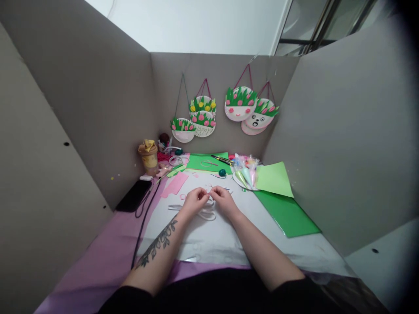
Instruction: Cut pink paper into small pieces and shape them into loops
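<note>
My left hand (197, 199) and my right hand (223, 199) meet over the middle of the white table sheet (225, 235). The fingertips of both are pinched together and nearly touch. Whatever sits between them is too small to make out, perhaps a bit of pink. Under and between my hands lies a pair of white-handled scissors (207, 215), its blades pointing left. Close to my left hand are a small pink paper piece (183, 197) and a larger pink paper strip (175, 184). Tiny scraps are scattered just beyond my fingers.
A black phone (134, 196) and a drink cup (149, 158) stand at the left. Green sheets (284, 213) and piping bags (246, 174) on a plate lie right. Dark green yarn (222, 172) sits behind my hands. Paper-plate crafts (240, 112) hang on the grey partition.
</note>
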The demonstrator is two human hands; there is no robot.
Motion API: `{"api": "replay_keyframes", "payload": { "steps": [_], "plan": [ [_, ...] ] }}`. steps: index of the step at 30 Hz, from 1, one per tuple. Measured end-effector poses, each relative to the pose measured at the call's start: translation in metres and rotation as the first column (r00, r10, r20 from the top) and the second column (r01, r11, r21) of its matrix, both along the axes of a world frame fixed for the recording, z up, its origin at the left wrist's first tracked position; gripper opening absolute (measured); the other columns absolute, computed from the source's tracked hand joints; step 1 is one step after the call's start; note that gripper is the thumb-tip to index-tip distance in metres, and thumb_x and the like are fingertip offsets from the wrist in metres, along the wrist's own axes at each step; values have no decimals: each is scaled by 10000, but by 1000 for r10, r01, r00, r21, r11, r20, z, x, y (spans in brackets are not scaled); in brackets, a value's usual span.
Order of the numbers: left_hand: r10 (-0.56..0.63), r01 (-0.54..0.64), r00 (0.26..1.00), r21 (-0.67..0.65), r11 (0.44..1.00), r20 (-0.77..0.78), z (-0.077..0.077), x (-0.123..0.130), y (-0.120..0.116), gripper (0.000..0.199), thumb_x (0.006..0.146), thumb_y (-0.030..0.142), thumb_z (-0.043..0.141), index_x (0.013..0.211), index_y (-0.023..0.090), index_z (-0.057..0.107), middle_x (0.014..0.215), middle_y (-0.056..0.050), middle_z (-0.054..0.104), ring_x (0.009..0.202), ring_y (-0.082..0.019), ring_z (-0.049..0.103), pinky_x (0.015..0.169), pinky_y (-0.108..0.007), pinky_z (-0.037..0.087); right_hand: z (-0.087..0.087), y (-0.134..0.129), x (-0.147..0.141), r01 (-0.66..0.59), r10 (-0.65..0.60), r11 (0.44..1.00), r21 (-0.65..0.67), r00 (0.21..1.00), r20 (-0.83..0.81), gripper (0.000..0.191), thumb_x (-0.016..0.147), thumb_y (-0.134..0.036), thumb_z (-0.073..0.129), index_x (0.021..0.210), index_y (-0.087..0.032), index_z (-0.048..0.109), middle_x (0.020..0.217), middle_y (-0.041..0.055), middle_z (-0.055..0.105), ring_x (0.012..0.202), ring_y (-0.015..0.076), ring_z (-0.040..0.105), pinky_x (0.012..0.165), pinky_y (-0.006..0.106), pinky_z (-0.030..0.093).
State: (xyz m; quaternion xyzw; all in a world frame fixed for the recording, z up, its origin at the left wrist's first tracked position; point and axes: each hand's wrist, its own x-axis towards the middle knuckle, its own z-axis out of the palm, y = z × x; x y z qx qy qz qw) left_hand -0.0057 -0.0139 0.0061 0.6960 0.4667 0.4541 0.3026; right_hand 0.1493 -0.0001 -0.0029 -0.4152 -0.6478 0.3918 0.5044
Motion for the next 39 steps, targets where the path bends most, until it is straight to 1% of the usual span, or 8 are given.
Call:
{"api": "replay_keyframes", "payload": {
  "steps": [4,9,12,16,20,24,31,39],
  "plan": [
    [1,-2,1000,16,1000,22,1,0,-2,151,752,316,585,780,172,624,711,3,616,636,-128,520,615,-246,394,-1,-1,-1,1,-2,1000,11,999,33,157,753,-322,567,681,-186,537,626,-33,497,616,138,456,607,255,368],
    [15,-16,994,9,1000,110,5,-5,-2,137,701,308,617,656,178,625,663,7,615,642,-130,525,623,-243,396,-2,-2,-1,22,-23,1000,19,997,78,180,772,-351,547,723,-180,573,654,-17,534,642,151,486,627,264,393],
    [148,-144,962,-35,989,231,8,-21,5,201,718,364,586,700,166,614,660,-2,603,642,-130,534,596,-231,404,-1,0,3,64,-66,998,17,992,111,205,789,-370,526,738,-178,579,654,-6,546,640,158,502,626,272,405],
    [328,-290,877,-158,944,352,11,-41,15,277,742,412,518,738,147,596,594,9,551,491,-95,464,466,-202,348,5,10,4,53,-57,998,24,978,203,206,793,-356,523,753,-170,602,655,3,575,621,158,521,608,270,408],
    [332,-256,869,-239,937,368,14,-38,19,266,677,399,594,682,135,621,574,7,570,429,-78,438,422,-201,332,14,32,-11,-56,38,997,44,938,346,171,790,-294,531,782,-168,647,730,19,627,668,154,552,641,263,411],
    [327,-233,870,-278,932,369,22,-34,32,233,664,372,616,701,143,637,574,21,569,430,-72,436,416,-191,321,14,62,-36,-188,152,982,19,848,507,143,664,-165,643,800,-180,682,808,17,643,691,143,545,684,256,399],
    [293,-176,884,-319,931,365,40,-49,74,210,624,342,651,668,144,598,599,21,547,518,-83,494,440,-165,337,4,88,-58,-235,232,968,-85,720,654,128,589,-106,666,689,-181,639,711,17,621,600,143,492,569,250,333],
    [304,-152,891,-409,900,337,29,-54,97,192,628,332,656,643,150,597,580,12,546,512,-87,490,417,-160,309,6,118,-53,-264,278,957,-123,702,655,152,693,-59,550,714,-189,627,686,-8,635,636,140,548,588,229,362]
  ]
}}
